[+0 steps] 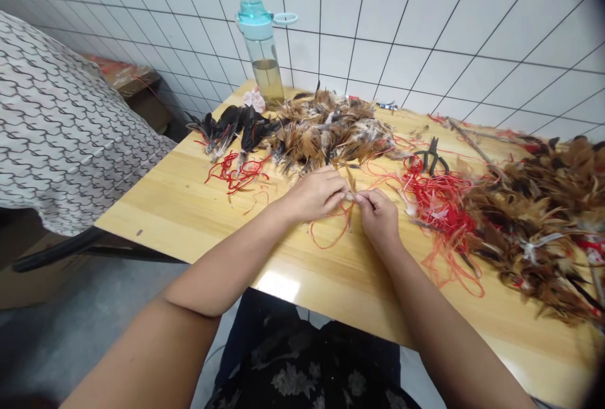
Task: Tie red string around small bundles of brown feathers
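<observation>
Between both hands (314,195) (380,212), feathers (351,179) (brownish).

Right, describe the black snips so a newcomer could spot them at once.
On the wooden table, look past the right hand to the tangle of red string. At its far edge lie the black snips, set apart by two curved handles.

Table (189,207): feathers (326,128), red string (439,198), bottle (265,62), probably snips (431,154).

A small brown feather tuft (351,180) was pinched near its pale lower end between the left hand (320,193) and the right hand (380,213), tips pointing away. A thin red thread (323,247) looped loosely below them over the counter (212,226).
</observation>
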Action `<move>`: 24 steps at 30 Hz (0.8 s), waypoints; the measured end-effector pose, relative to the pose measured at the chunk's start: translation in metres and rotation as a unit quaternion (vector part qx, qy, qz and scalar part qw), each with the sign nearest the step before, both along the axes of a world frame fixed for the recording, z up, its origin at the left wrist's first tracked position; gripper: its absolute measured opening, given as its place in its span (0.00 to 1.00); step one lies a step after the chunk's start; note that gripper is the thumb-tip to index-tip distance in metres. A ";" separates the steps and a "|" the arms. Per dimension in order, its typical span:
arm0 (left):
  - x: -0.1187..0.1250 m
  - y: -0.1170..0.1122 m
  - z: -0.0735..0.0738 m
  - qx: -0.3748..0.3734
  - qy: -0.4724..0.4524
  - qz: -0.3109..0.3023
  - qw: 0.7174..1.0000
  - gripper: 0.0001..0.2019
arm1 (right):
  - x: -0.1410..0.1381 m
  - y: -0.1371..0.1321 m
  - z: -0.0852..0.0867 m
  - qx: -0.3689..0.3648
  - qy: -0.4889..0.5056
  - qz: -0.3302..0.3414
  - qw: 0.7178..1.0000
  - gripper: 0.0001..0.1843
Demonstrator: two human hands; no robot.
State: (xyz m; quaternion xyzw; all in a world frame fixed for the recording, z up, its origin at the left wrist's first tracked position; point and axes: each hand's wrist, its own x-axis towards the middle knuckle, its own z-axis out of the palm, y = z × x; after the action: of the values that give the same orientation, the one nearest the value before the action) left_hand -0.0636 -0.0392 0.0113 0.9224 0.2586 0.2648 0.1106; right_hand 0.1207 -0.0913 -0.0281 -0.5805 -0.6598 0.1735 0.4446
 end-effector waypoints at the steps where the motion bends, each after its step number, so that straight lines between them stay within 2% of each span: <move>1: 0.000 0.000 0.000 0.006 0.002 0.001 1.000 0.09 | 0.000 0.000 0.000 -0.002 -0.002 0.005 1.000 0.12; 9: 0.003 -0.002 0.001 0.018 -0.007 0.007 1.000 0.10 | -0.001 0.000 -0.001 -0.023 -0.002 0.047 0.999 0.11; 13: -0.004 0.004 0.002 0.045 -0.083 0.110 0.989 0.09 | 0.000 0.001 0.002 -0.043 0.056 0.019 0.997 0.11; 15: -0.009 0.009 0.001 0.047 -0.085 0.144 0.985 0.08 | 0.001 0.001 0.004 -0.059 0.082 -0.008 0.995 0.11; 17: -0.013 0.013 -0.001 0.024 -0.048 0.129 0.990 0.06 | 0.001 0.000 0.004 -0.072 0.098 -0.026 0.992 0.12; 21: -0.012 0.014 -0.007 -0.035 0.035 0.059 0.997 0.05 | -0.001 -0.001 0.005 -0.079 0.111 -0.034 0.990 0.14; 24: -0.011 0.013 -0.010 -0.051 0.060 0.052 0.996 0.06 | 0.000 -0.001 0.006 -0.084 0.109 -0.045 0.989 0.14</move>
State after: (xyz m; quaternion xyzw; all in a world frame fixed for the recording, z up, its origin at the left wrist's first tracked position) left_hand -0.0749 -0.0267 0.0015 0.9151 0.3256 0.2004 0.1276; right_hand 0.1205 -0.0924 -0.0221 -0.6225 -0.5635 0.2707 0.4707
